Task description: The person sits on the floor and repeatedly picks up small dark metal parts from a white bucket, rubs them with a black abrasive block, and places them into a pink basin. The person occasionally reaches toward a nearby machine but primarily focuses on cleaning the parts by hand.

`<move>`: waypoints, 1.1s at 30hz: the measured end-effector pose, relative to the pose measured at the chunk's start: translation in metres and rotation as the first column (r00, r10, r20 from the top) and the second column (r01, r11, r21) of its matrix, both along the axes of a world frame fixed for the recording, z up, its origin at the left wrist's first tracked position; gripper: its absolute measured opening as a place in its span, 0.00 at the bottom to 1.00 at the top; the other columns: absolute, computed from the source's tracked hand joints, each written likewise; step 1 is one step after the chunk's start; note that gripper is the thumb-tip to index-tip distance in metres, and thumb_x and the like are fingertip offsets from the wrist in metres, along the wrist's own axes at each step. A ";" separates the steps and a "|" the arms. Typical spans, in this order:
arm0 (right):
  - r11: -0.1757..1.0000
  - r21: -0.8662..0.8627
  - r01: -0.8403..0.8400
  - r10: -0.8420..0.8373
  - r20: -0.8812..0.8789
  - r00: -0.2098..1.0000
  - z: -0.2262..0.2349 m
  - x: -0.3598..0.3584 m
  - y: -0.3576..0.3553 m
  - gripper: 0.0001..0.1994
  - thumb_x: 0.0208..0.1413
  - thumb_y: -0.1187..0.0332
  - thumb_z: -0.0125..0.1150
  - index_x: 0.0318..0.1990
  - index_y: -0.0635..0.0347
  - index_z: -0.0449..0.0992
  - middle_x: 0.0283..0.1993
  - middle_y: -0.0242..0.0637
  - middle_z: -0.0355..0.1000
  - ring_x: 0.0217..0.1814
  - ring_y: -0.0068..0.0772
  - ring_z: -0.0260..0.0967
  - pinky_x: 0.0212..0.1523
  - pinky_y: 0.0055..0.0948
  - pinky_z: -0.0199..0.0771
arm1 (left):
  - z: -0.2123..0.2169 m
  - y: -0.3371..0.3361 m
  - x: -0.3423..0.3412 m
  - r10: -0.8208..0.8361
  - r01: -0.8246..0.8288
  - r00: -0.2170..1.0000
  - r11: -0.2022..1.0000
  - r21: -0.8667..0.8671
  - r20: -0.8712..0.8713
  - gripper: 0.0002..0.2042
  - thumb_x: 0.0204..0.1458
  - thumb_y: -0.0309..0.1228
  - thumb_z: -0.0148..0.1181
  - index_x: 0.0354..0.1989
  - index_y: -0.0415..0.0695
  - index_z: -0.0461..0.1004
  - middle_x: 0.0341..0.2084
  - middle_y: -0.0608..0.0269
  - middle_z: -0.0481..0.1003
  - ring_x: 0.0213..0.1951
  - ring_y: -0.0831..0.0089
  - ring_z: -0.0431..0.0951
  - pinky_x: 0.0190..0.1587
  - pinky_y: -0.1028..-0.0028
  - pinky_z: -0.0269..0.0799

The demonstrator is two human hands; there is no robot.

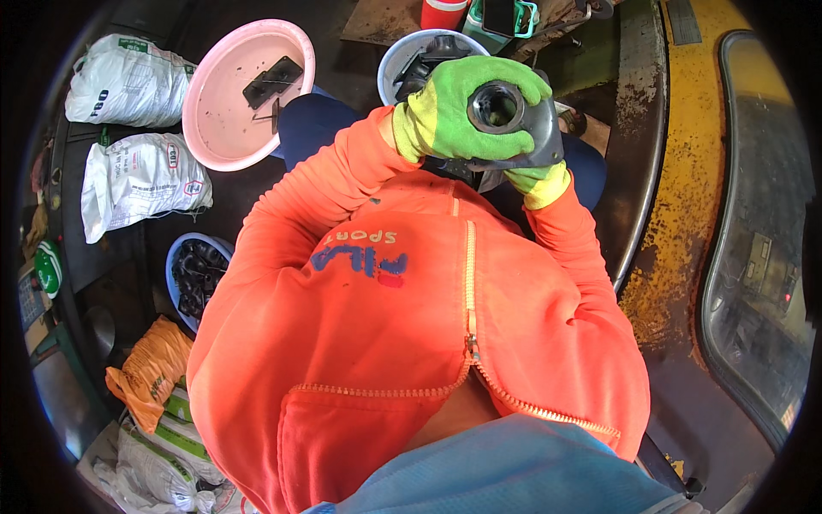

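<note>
- One black part (545, 124) with a round opening is held up in front of the person's knees, short of the blue-white basin (388, 68).
- Two hands are seen, both in green gloves; by the left hand (467, 110) the collar of the part is gripped, with digits curled above and below the opening.
- Of the right hand (544, 184), little more than the yellow-green cuff is shown; its fingers are hidden behind the part, so how far they are closed cannot be told.
- Three basins are counted: the blue-white one, partly covered by the left hand; one pink basin (218, 90); one blue basin (175, 278), partly covered by an orange sleeve (295, 201).
- In the pink basin, one dark flat piece (272, 82) is laid toward the right rim, with a smaller thin piece beside it.
- Black pieces are heaped in the other two basins; their number cannot be made out.
- Two white sacks (128, 83) are placed left of the pink basin, one nearer its far rim, one nearer its near rim.
- One orange bag (154, 364) is seen below the blue basin; the sacks under it are too overlapped to be counted.
- One red container (443, 14) is cut off at the top.
</note>
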State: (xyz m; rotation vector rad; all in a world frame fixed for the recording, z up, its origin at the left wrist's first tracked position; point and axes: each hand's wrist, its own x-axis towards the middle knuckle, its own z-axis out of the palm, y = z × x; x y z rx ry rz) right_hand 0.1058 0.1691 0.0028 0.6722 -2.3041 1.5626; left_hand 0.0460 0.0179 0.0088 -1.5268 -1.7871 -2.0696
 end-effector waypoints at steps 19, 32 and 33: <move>-0.148 -0.984 -0.102 0.983 -0.157 0.097 -0.075 0.007 -0.006 0.19 0.63 0.55 0.48 0.52 0.58 0.70 0.33 0.33 0.68 0.25 0.24 0.64 0.27 0.24 0.66 | -0.023 0.008 -0.014 -0.644 0.506 0.555 0.764 0.401 0.527 0.17 0.39 0.30 0.69 0.41 0.44 0.77 0.41 0.59 0.78 0.48 0.70 0.76 0.49 0.72 0.71; 0.622 -0.592 0.513 0.052 0.684 0.727 -0.030 -0.008 0.016 0.19 0.64 0.59 0.48 0.54 0.63 0.70 0.37 0.31 0.74 0.17 0.15 0.53 0.18 0.18 0.50 | -0.057 0.006 -0.024 -0.087 -0.115 0.412 0.982 0.147 0.907 0.17 0.56 0.37 0.56 0.49 0.39 0.72 0.40 0.58 0.75 0.44 0.71 0.74 0.47 0.73 0.71; 0.691 -0.535 0.486 0.011 0.681 0.733 -0.026 -0.011 0.015 0.18 0.64 0.60 0.48 0.55 0.63 0.70 0.37 0.32 0.74 0.19 0.15 0.56 0.19 0.17 0.54 | -0.056 0.009 -0.018 0.087 -0.170 0.595 0.985 0.020 0.799 0.23 0.50 0.38 0.66 0.51 0.39 0.69 0.36 0.58 0.76 0.38 0.70 0.77 0.44 0.73 0.72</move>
